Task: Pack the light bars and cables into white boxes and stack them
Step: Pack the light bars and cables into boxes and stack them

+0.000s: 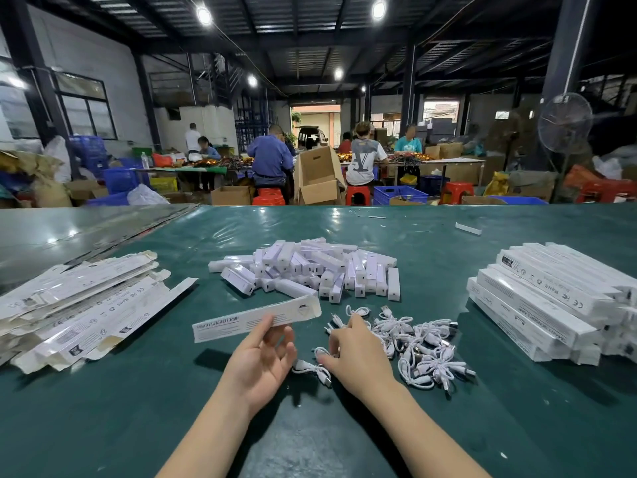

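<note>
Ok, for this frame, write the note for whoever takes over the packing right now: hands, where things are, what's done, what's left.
The left hand pinches a long white box, its right end flap open; whether a bar is inside cannot be told.
The right hand has its fingers down on the cable pile; a firm grip cannot be confirmed.
The light bars lie in a loose heap mid-table; the flat boxes are piled at the left.
Done: the stack of closed boxes at the right.
Left: probably add a cable, close this box, stack it; many bars and cables remain.
</note>
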A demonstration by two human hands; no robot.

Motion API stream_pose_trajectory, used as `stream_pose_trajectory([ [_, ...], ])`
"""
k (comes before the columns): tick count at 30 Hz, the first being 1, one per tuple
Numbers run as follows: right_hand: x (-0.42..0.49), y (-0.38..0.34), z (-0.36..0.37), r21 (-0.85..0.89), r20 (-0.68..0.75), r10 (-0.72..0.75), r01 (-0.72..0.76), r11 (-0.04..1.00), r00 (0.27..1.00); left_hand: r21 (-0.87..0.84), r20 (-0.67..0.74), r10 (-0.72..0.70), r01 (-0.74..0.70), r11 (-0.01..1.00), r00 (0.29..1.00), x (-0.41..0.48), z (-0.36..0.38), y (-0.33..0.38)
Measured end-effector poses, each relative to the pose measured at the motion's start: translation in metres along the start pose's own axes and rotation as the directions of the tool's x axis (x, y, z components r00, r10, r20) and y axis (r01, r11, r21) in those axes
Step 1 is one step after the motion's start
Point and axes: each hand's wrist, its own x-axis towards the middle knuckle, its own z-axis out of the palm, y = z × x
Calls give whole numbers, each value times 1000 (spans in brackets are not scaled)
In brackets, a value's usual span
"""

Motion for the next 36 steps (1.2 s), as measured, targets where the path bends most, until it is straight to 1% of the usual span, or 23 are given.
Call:
stream_pose_trajectory([
  [3,2,1,1,15,1,-8,8,1000,1000,-27,13,-14,14,1000,1000,1,-2,2],
  [6,1,1,1,25,-5,-17,17,1000,1000,-21,59,-23,25,999,998,-3,-4,5],
  [9,1,0,-1,-1,-7,-56,56,998,998,-13,75,-45,46,999,996,-6,-7,9],
  [10,1,0,-1,-10,-6,-69,69,998,998,0,59,-65,65,998,996,-8,-6,10],
  [11,1,-1,-2,-17,-6,-78,78,997,997,4,14,-80,80,997,997,-8,-6,10],
  [14,0,-1,-4,-3,-18,-82,82,997,996,0,-87,-80,81,997,993,-3,-6,10],
  [16,-1,-2,-4,30,-35,-70,71,997,997,11,-88,-71,72,997,994,-3,-6,10],
  [18,-1,-4,-3,63,-51,-52,56,996,997,24,-52,-75,76,997,996,-2,-6,7],
  [21,-2,-5,0,87,-98,-59,67,994,993,75,-9,-51,51,996,999,2,-8,2],
  [24,-4,-5,3,104,-160,-136,153,983,978,112,11,-43,42,993,999,4,-10,0],
  [26,-3,-3,0,168,-229,-138,179,969,964,121,26,-57,54,991,998,5,-12,2],
  [27,-2,-1,-4,237,-283,-98,168,957,954,114,35,-67,63,991,997,5,-13,3],
  [29,-1,0,-15,443,-363,35,139,885,931,93,54,-78,73,993,996,4,-13,5],
  [30,-1,-1,-21,566,-360,90,141,813,929,86,57,-78,73,994,995,4,-14,5],
  [31,-1,-2,-26,687,-329,116,153,710,937,83,63,-73,67,994,995,5,-14,5],
  [32,-1,-4,-30,785,-288,111,169,596,951,88,70,-68,62,994,995,5,-14,6],
  [33,-1,-5,-32,842,-248,84,172,512,965,93,78,-66,58,994,995,6,-15,6],
  [34,-1,-7,-33,866,-209,50,161,474,977,100,88,-66,57,993,994,5,-15,6],
  [36,-1,-9,-31,866,-146,-16,136,482,989,81,90,-61,54,995,994,5,-16,6],
])
